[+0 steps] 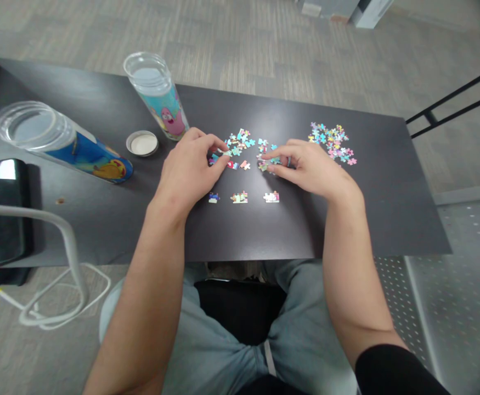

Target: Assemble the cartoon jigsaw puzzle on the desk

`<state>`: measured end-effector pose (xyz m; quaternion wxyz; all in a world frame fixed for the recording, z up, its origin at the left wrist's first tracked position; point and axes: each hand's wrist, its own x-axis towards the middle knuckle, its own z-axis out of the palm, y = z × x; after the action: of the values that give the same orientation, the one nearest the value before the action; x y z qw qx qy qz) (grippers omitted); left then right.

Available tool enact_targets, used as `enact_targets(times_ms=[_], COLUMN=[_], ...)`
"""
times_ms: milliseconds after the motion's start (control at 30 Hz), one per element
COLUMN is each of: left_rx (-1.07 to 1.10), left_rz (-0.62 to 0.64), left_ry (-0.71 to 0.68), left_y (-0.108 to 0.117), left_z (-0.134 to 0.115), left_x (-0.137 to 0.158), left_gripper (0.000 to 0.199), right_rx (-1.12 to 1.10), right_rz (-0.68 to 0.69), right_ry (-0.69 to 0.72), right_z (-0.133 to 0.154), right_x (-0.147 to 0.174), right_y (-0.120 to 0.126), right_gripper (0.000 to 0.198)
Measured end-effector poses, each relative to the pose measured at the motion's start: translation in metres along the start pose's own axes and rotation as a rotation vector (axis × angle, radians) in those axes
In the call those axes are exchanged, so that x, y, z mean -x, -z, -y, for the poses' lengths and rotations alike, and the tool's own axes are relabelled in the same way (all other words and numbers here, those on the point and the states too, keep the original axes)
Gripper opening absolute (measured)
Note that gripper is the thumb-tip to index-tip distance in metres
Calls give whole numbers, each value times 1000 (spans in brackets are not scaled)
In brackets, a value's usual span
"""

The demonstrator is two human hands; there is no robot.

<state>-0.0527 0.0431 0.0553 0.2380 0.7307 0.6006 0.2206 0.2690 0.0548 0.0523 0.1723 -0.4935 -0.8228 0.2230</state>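
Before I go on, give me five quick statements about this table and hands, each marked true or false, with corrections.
1. The left hand and right hand are both at the puzzle pieces. True.
2. The round white lid lies right of the right hand. False: the round white lid lies left of the left hand.
3. The pink-figure container stands left of the puzzle pieces. True.
4. A separate pile lies beside that container. False: the separate pile lies just beyond the right hand.
5. The dark table carries two clear containers. True.
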Motion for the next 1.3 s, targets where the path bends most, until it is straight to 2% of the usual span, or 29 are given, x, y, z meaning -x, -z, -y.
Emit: enact_targets(times_ms=[233,400,533,667,867,967,1133,1300], left_rx=[-15,-10,-4,17,87,102,78,46], left_rz=[2,4,-11,-9,100,143,236,251], left_ry=[-58,-105,-129,-146,-241,-260,-259,-252], left_y=[1,5,7,8,4,3,4,5], left_z=[0,5,10,11,9,10,11,10], left_x=[2,4,5,6,9,9,6,3], left_gripper=[22,17,14,12,17,19,37,41], right_rx=[-4,-49,-67,-85,-90,-93,-132,-129], right_rz=[-17,-27,13,25,-34,-15,18,-78], right_ry=[32,79,60,51,67,49,18,29], right_z=[-4,-5,-1,-2,-6,-2,1,-9], right_x=[-7,-8,-8,-9,-10,-9,-8,-9], right_y=[-12,-9,-4,-7,-14,-13,-12,-15], right_gripper=[21,15,2,6,13,8,8,4])
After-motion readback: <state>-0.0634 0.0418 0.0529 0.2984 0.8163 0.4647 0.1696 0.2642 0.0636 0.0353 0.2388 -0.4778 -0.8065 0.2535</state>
